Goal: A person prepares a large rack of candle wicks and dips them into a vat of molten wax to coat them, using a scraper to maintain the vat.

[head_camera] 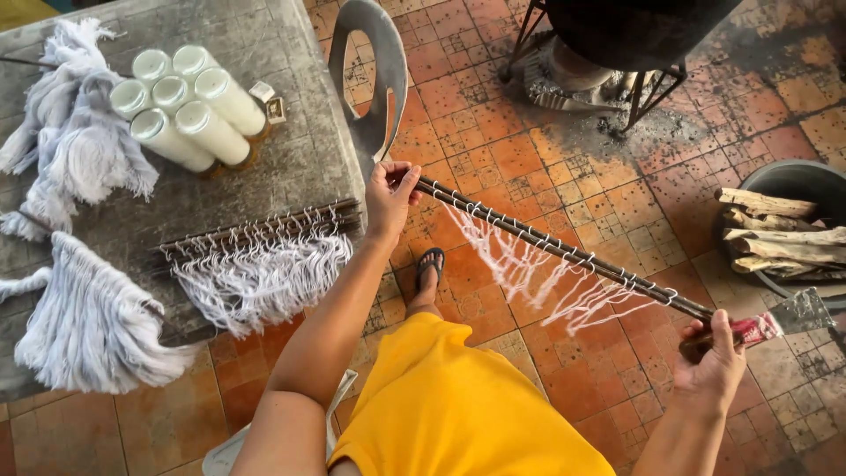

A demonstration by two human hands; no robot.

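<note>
Rod held between both outstretched hands.

Black pot on metal stand: top cut off by upper edge. Grey tub of firewood: right side runs out of view. Right hand hides the rod's near end. Person's arms and yellow shorts cut by bottom edge. White fibre bundle: left part beyond the edge.

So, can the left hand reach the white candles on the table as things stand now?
Probably not right away. The left hand grips one end of the long rod of white strings, so it is not free. The white candles lie on the grey table beyond it, with nothing in between.
</note>
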